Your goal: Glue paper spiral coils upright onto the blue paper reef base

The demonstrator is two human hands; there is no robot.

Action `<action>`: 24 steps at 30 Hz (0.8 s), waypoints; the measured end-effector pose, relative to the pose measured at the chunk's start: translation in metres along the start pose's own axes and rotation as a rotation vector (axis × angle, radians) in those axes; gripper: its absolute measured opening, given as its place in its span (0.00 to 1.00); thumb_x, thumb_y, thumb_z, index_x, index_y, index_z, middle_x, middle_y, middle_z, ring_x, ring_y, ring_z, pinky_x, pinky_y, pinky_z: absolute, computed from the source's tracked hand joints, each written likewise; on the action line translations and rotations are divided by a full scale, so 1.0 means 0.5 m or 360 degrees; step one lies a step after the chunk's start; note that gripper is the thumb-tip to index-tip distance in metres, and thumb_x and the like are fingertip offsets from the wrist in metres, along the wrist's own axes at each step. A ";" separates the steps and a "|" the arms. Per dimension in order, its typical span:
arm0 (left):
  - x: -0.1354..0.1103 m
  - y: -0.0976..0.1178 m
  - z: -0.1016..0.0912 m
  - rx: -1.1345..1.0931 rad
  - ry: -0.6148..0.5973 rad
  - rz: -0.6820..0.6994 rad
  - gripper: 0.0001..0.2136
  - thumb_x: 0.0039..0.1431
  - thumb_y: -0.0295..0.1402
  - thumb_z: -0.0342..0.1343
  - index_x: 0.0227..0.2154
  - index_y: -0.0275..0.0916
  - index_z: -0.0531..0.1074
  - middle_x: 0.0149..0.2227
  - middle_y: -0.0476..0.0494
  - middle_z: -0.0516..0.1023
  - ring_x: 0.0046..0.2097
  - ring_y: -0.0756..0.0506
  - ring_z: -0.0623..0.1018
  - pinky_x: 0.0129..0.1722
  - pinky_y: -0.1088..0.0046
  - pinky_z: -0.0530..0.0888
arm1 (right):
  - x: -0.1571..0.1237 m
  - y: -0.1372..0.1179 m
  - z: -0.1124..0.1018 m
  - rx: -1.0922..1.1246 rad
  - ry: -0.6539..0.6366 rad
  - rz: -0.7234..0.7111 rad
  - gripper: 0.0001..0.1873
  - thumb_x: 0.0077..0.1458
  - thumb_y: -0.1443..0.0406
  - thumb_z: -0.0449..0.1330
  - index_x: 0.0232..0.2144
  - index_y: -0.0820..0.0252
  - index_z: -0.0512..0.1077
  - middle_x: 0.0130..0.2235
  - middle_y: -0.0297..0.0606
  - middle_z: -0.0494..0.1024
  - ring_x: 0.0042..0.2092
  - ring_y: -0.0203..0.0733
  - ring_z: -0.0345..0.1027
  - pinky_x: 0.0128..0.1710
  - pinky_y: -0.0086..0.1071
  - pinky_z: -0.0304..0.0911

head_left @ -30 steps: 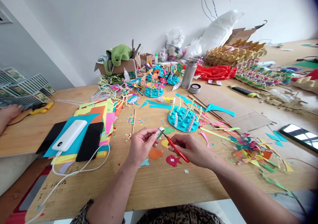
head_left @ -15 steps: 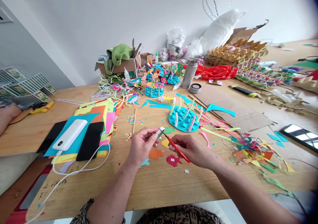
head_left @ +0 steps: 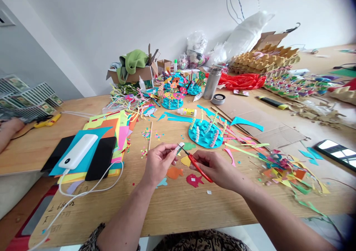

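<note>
My left hand (head_left: pixel 157 162) pinches a small white paper scrap (head_left: pixel 180 146) above the wooden table (head_left: pixel 178 206). My right hand (head_left: pixel 215 166) grips red-handled scissors (head_left: pixel 198 167), their tips at the scrap's edge. Below the hands lie paper fish cut-outs: an orange one (head_left: pixel 174 172), a red one (head_left: pixel 194 180), a yellow one (head_left: pixel 184 160). A blue disc with beaded stalks (head_left: pixel 205 132) stands just beyond the hands.
A stack of coloured paper (head_left: pixel 111 132) with a white power bank (head_left: pixel 78 151), its cable and a black phone (head_left: pixel 100 158) lies at left. Paper offcuts (head_left: pixel 280 167) litter the right, near another phone (head_left: pixel 335 152). Another person's hand (head_left: pixel 9 126) rests far left. Boxes and crafts crowd the back.
The scissor blades have edged slightly at the white scrap; both hands stay almost in place.
</note>
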State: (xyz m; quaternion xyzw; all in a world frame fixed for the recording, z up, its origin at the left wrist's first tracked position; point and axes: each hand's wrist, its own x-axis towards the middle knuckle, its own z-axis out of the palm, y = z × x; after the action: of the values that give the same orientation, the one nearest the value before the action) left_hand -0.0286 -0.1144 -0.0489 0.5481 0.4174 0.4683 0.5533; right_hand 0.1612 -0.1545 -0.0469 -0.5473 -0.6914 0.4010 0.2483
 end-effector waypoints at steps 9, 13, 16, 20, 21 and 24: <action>0.000 -0.008 0.000 0.0054 -0.0031 0.0017 0.09 0.51 0.31 0.59 0.35 0.33 0.76 0.28 0.45 0.78 0.26 0.51 0.77 0.24 0.78 0.73 | -0.008 -0.007 -0.004 -0.0245 0.0081 -0.0041 0.13 0.59 0.58 0.52 0.26 0.60 0.66 0.21 0.29 0.64 0.23 0.31 0.53 0.22 0.27 0.46; 0.000 -0.013 -0.001 0.0076 -0.0041 0.0018 0.09 0.53 0.32 0.58 0.36 0.33 0.74 0.29 0.45 0.77 0.27 0.51 0.77 0.25 0.78 0.73 | -0.010 -0.015 -0.008 -0.0419 0.0144 -0.0070 0.12 0.59 0.60 0.53 0.26 0.60 0.65 0.22 0.30 0.67 0.23 0.32 0.56 0.23 0.27 0.48; -0.002 -0.018 -0.002 0.0067 -0.0045 0.0025 0.11 0.54 0.32 0.57 0.40 0.35 0.71 0.32 0.45 0.76 0.27 0.51 0.76 0.25 0.78 0.73 | -0.011 -0.022 -0.007 -0.0612 0.0221 -0.0107 0.12 0.59 0.60 0.53 0.26 0.59 0.65 0.23 0.32 0.70 0.24 0.33 0.60 0.24 0.28 0.50; -0.003 -0.022 0.000 0.0109 -0.0046 0.0109 0.10 0.56 0.32 0.56 0.41 0.38 0.68 0.34 0.46 0.75 0.27 0.52 0.76 0.24 0.78 0.73 | -0.012 -0.025 -0.004 -0.0877 0.0310 -0.0154 0.11 0.59 0.60 0.53 0.28 0.60 0.67 0.26 0.36 0.74 0.27 0.37 0.67 0.27 0.29 0.54; -0.004 -0.023 0.000 0.0141 -0.0048 0.0141 0.09 0.56 0.32 0.55 0.40 0.38 0.68 0.35 0.46 0.75 0.27 0.52 0.76 0.25 0.78 0.73 | -0.013 -0.024 -0.003 -0.0931 0.0334 -0.0177 0.10 0.60 0.60 0.53 0.29 0.60 0.68 0.27 0.37 0.75 0.29 0.38 0.68 0.27 0.29 0.55; -0.003 -0.023 -0.001 0.0268 -0.0038 0.0218 0.06 0.58 0.32 0.53 0.37 0.39 0.69 0.32 0.47 0.74 0.28 0.52 0.76 0.26 0.78 0.72 | -0.015 -0.019 -0.007 -0.1063 0.0420 -0.0259 0.11 0.61 0.60 0.52 0.32 0.60 0.69 0.29 0.39 0.76 0.31 0.41 0.71 0.28 0.29 0.57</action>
State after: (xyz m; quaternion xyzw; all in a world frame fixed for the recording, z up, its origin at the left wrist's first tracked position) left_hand -0.0286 -0.1154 -0.0603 0.6253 0.4102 0.4618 0.4770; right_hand 0.1606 -0.1614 -0.0362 -0.5884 -0.7875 0.0579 0.1740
